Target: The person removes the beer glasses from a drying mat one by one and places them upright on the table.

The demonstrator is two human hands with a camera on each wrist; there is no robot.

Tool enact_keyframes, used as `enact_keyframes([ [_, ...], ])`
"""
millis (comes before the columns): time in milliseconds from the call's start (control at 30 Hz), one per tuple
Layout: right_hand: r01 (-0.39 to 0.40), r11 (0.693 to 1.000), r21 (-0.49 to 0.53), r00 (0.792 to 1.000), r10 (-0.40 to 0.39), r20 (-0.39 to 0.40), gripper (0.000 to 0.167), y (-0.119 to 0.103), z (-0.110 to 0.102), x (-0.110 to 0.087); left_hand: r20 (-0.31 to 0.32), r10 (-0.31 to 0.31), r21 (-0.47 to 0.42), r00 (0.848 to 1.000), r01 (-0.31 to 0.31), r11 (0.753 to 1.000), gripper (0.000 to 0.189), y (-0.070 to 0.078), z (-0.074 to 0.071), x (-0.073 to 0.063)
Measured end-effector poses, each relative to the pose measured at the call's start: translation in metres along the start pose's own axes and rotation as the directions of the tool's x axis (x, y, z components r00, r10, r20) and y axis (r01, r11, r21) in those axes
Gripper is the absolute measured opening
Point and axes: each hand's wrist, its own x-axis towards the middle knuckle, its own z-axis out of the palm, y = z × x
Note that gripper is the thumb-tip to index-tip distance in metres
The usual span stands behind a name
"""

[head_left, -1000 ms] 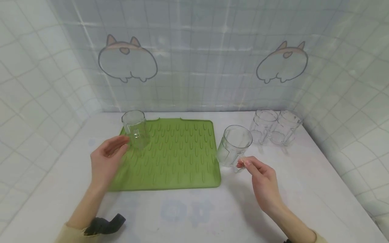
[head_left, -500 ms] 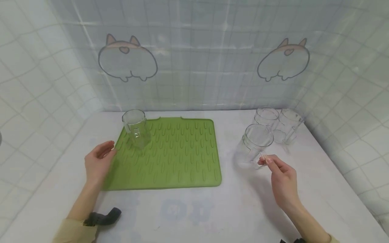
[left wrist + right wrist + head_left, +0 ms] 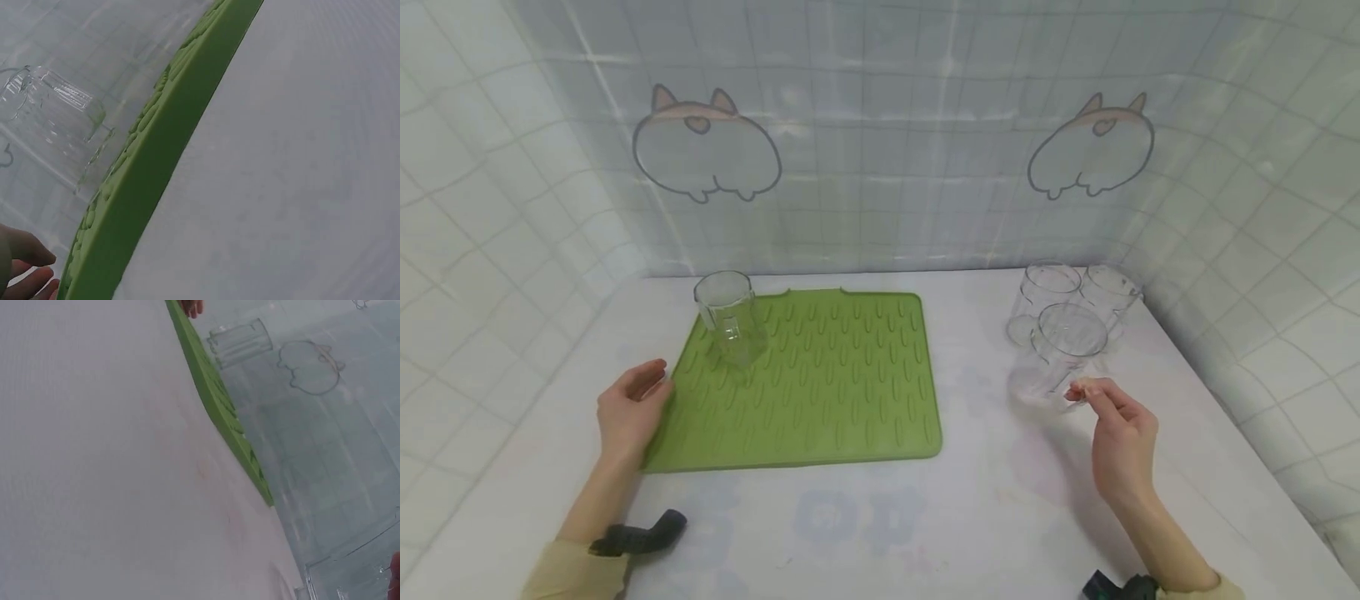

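Note:
My right hand pinches the handle of a clear glass mug between thumb and fingers, to the right of the green mat. In the right wrist view part of this mug shows at the lower right; whether its base touches the table I cannot tell. Beside the left edge of the ribbed green mat, my left hand holds nothing, its fingers loosely bent. Another glass mug stands upright on the mat's back left corner, and the left wrist view also has this mug.
Two more clear glass mugs, a left one and a right one, stand close together at the back right, just behind the held mug. White table surrounds the mat. Tile-patterned sheets rise at the back and both sides.
My right hand has carried the glass mug rightward from the mat's right edge toward the two mugs at the back. My left hand has drawn away from the mug on the mat, leftward and nearer me.

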Motion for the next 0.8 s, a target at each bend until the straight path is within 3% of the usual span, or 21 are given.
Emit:
enact_keyframes([
  [167,0.067,0.994,0.086,0.997,-0.063,-0.048,0.024,-0.003,-0.006,0.006,0.021,0.032,-0.028,0.999,-0.031,0.999,0.047,-0.003,0.000,0.004],
  [333,0.122,0.977,0.172,0.990,-0.107,-0.096,0.026,-0.006,-0.015,0.010,0.040,0.014,-0.041,0.999,-0.012,0.999,0.048,-0.005,0.000,0.006],
  [433,0.130,0.973,0.189,0.981,-0.099,-0.167,0.027,-0.009,-0.018,0.013,0.047,-0.014,-0.062,0.999,0.017,0.998,0.048,-0.007,0.001,0.006],
  [633,0.094,0.989,0.118,0.952,-0.054,-0.301,0.033,-0.015,-0.022,0.020,0.058,-0.060,-0.124,0.997,0.067,0.990,0.049,-0.008,0.001,0.008],
  [800,0.114,0.972,0.205,0.923,-0.027,-0.383,0.038,-0.017,-0.027,0.026,0.056,-0.072,-0.113,0.996,0.078,0.991,0.049,-0.009,0.001,0.010],
])
